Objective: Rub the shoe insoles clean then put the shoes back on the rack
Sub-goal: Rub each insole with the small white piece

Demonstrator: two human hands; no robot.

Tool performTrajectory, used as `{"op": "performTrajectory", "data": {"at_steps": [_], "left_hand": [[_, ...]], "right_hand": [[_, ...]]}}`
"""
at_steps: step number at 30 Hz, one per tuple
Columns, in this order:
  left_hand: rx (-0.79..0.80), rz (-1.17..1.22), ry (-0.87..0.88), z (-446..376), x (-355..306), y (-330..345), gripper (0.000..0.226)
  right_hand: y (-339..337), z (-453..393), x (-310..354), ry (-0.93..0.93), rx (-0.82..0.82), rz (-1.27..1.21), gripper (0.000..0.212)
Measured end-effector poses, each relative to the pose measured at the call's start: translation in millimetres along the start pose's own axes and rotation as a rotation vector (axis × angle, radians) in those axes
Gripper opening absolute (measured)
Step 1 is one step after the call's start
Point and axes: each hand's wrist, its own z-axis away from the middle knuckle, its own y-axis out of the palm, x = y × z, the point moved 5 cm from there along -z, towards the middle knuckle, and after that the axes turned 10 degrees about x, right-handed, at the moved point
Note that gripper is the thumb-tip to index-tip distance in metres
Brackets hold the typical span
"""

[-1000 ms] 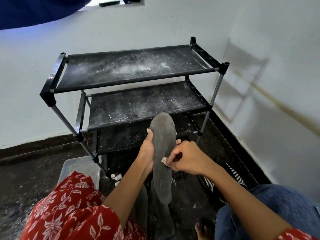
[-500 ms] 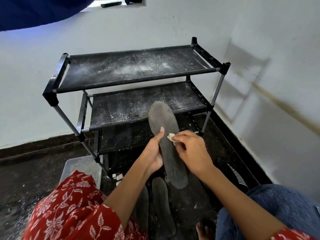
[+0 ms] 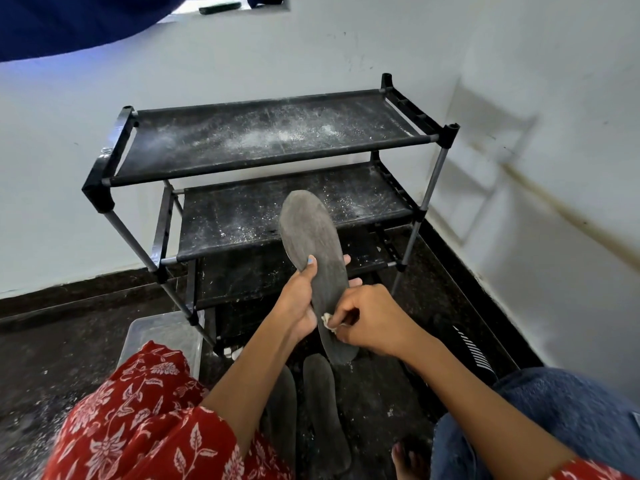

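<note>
A long grey insole point(image 3: 313, 251) stands nearly upright in front of me, toe end up. My left hand point(image 3: 299, 299) grips its left edge, thumb across the face and fingertips showing behind its right edge. My right hand point(image 3: 367, 320) pinches a small whitish cloth point(image 3: 328, 322) against the lower part of the insole. Two more grey insoles point(image 3: 320, 393) lie on the dark floor below, between my knees. The black three-tier shoe rack point(image 3: 277, 140) stands behind, its shelves dusted with white powder and holding no shoes.
A clear plastic box point(image 3: 162, 334) sits on the floor left of the rack's foot. A black shoe with white stripes point(image 3: 471, 351) lies at the right near the wall. White walls close in behind and to the right. A blue towel point(image 3: 568, 410) covers my right knee.
My right hand with the cloth slid up the insole and has come back down to its lower part. The insole has tilted a little, with its toe leaning left.
</note>
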Motion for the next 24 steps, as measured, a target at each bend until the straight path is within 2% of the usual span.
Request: {"op": "performTrajectory", "data": {"at_steps": [4, 10, 14, 17, 19, 20, 22, 24], "left_hand": [[-0.010, 0.016, 0.014, -1, 2, -3, 0.035], [-0.016, 0.002, -0.007, -3, 7, -10, 0.034], [-0.010, -0.013, -0.041, -4, 12, -17, 0.033], [-0.023, -0.089, -0.077, -5, 18, -26, 0.031], [-0.062, -0.168, -0.109, -4, 24, -35, 0.034], [-0.083, -0.200, -0.127, -4, 29, -41, 0.037], [-0.123, -0.221, -0.178, -5, 41, -54, 0.042], [-0.137, -0.202, -0.239, -7, 54, -65, 0.048]], "right_hand": [[9, 0, -1, 0.016, 0.067, 0.008, 0.009], [26, -1, -8, 0.042, 0.229, 0.073, 0.010], [36, 1, -20, 0.166, 0.388, 0.086, 0.016], [37, 8, -40, 0.374, 0.575, 0.147, 0.024], [25, 12, -57, 0.520, 0.623, 0.064, 0.026], [18, 11, -63, 0.540, 0.593, -0.026, 0.026], [5, 5, -70, 0.499, 0.460, -0.283, 0.026], [8, 0, -72, 0.460, 0.398, -0.534, 0.028]]}}
